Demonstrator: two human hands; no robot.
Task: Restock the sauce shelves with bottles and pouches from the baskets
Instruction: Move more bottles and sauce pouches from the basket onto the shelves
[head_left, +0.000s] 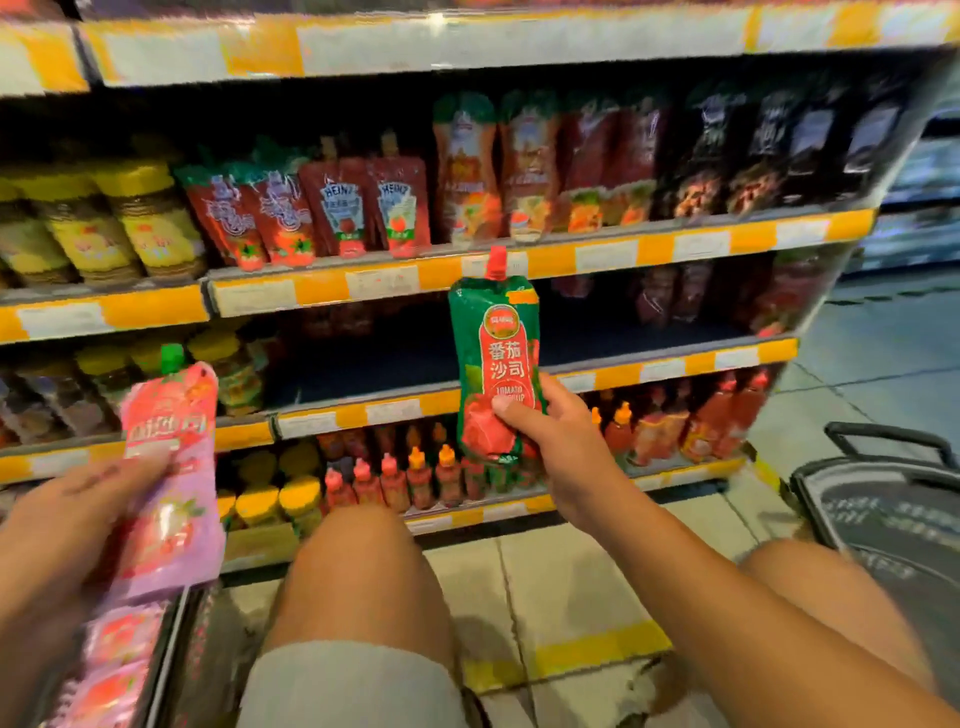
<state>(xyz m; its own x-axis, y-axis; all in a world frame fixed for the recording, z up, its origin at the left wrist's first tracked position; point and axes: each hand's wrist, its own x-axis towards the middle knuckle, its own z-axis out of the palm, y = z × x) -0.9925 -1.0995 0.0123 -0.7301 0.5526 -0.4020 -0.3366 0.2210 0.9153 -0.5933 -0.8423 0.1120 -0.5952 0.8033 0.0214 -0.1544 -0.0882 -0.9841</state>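
My right hand (553, 441) grips the lower part of a green tomato ketchup pouch (496, 348) with a red cap, held upright in front of the middle shelf (519, 387). That shelf has a dark gap behind the pouch. My left hand (78, 514) holds a pink pouch (169, 467) with a green cap at the lower left, upright and slightly tilted. More pink pouches (119, 654) lie in a basket below my left hand.
The upper shelf (467, 267) carries red Heinz pouches (363, 208), yellow-lidded jars and tall sauce packs. The bottom shelf holds small red bottles (415, 478) and yellow-capped jars. A dark basket (883, 514) with a handle stands on the floor at right. My knees are in front.
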